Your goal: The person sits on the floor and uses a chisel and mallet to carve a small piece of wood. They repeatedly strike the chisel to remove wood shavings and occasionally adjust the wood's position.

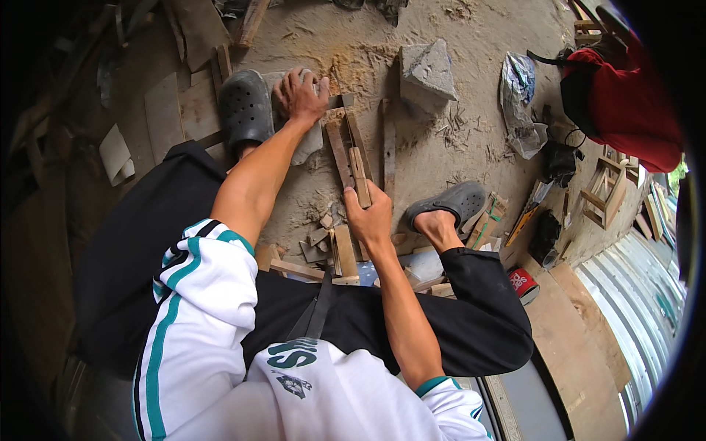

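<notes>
My left hand reaches forward, fingers apart and bent, pressing down on a flat grey stone slab beside my left shoe. A short dark flat metal piece lies by its thumb; whether the hand touches it I cannot tell. My right hand is closed around a short slotted wooden piece. Two narrow wooden strips run forward from that hand, their far ends close together near the metal piece. How they join the slotted piece is hidden.
A broken concrete block stands ahead, with a loose wooden strip nearby. Dark clogs flank the work. Wood offcuts lie between my legs. To the right are a handsaw, a clear plastic bag and a red can.
</notes>
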The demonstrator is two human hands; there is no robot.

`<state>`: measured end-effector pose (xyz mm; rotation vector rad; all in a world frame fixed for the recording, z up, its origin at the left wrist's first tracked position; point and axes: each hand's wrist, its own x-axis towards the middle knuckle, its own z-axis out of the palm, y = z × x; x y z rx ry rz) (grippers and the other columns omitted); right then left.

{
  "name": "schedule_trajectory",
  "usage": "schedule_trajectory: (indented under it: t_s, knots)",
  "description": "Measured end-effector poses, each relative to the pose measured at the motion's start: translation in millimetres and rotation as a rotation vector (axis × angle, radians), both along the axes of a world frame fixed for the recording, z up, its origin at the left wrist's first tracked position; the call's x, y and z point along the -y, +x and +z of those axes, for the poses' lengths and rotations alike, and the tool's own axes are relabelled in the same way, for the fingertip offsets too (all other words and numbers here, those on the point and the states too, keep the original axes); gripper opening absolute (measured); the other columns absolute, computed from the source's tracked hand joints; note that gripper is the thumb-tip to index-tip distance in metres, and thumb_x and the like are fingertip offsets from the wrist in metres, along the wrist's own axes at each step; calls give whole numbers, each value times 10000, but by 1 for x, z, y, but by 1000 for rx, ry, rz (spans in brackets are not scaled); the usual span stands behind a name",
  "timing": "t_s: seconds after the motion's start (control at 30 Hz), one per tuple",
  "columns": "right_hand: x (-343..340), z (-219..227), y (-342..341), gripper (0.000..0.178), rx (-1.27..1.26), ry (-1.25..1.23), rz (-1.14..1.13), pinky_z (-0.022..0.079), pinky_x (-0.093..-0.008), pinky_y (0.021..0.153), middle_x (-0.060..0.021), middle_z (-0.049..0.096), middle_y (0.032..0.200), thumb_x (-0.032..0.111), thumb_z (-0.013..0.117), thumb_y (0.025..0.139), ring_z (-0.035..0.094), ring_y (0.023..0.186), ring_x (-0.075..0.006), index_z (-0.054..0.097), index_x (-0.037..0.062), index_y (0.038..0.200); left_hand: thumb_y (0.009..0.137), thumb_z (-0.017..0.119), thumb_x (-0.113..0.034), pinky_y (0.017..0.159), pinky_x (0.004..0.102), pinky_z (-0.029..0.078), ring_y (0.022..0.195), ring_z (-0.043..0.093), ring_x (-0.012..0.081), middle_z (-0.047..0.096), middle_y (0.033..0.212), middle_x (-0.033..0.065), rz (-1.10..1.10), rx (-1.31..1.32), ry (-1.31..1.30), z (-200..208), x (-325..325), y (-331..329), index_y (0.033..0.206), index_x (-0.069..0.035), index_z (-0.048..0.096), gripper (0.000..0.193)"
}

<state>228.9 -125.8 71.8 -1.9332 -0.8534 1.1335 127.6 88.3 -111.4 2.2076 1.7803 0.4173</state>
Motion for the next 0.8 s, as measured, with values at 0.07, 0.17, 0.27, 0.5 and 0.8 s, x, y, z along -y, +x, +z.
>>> schedule_trajectory:
  t_s: [0.07,0.17,0.27,0.5,0.8]
  knots:
    - [-2,12,0,193,-33,-37,-2,417,-299,542,-65,565,617,177,631,890,491,568,-107,633,-10,843,909,544,-399,1113,565,114,1340,332,312,464,1362,122,82,-40,71,-11,-3,1,1076,-129,631,330]
    - [10,41,-3,191,-39,-92,-10,424,-310,547,-90,576,626,174,634,898,510,574,-122,637,-15,871,904,533,-380,1126,582,61,1387,286,308,437,1413,108,134,-49,106,-28,-2,-2,1115,-161,618,316]
    - [34,85,-1,169,-41,-109,-27,427,-317,548,-107,580,631,145,623,888,518,576,-126,629,-23,870,909,520,-385,1134,596,26,1411,249,311,414,1444,96,122,-13,102,-36,-2,-3,1221,-177,560,378]
    - [6,20,1,146,2,-151,37,469,-368,547,-182,597,624,103,584,832,619,540,-261,661,-6,892,946,443,-358,1147,627,-15,1440,190,313,338,1493,85,133,23,35,-29,-4,0,1367,-178,454,458]
    - [20,29,13,134,16,-120,68,418,-346,519,-148,543,587,95,555,851,497,521,-152,598,-21,800,946,434,-346,1147,636,-42,1460,165,324,310,1531,85,92,23,28,-26,-2,1,1441,-203,385,517]
